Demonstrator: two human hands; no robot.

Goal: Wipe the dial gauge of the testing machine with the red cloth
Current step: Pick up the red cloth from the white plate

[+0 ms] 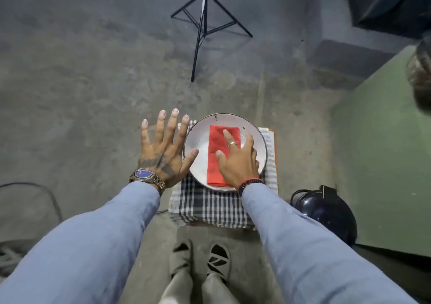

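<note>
A folded red cloth [215,156] lies in a white enamel plate [199,140] that stands on a black-and-white checked towel [210,204] over a low stool. My right hand [238,161] rests flat on the cloth's right side, fingers spread, thumb and forefinger touching the fabric. My left hand [163,147] hovers flat and spread beside the plate's left rim, its thumb over the rim, holding nothing. No dial gauge shows; a green machine body [384,163] fills the right side.
A black tripod stand [203,23] stands on the concrete floor ahead. A dark round helmet-like object [326,215] with a cable lies right of the stool. A cable [46,194] loops at the left. My feet [200,259] are just before the stool.
</note>
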